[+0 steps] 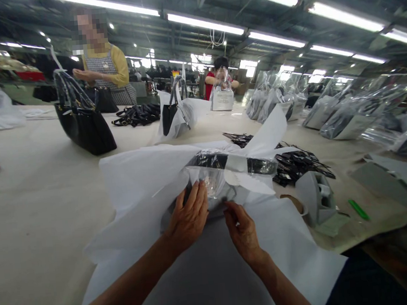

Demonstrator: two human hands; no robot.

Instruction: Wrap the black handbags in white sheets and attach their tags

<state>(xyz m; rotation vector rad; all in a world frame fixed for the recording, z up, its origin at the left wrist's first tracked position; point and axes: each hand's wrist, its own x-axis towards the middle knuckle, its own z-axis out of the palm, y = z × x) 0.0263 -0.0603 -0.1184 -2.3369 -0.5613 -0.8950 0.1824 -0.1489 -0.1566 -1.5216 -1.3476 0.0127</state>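
Observation:
A black handbag [211, 160] lies in front of me, its handles covered in clear plastic and its body showing grey through thin white tissue paper [142, 176]. My left hand [190, 212] rests flat on the covered bag with its fingers stretched out. Just to the right, my right hand [241, 227] has its thumb and forefinger pinched at the lower edge of the covered bag. What lies between those fingertips is too small to make out. More sheets of white paper spread under both forearms, and a white strip [238, 166] crosses the handles.
A tape dispenser [316, 195], a green cutter-like tool [359, 209] and a pile of black straps or tags [299, 163] lie at right. Plastic-wrapped bags [348, 113] stand behind. A black handbag [85, 129] stands far left. Two people work across the table [35, 208].

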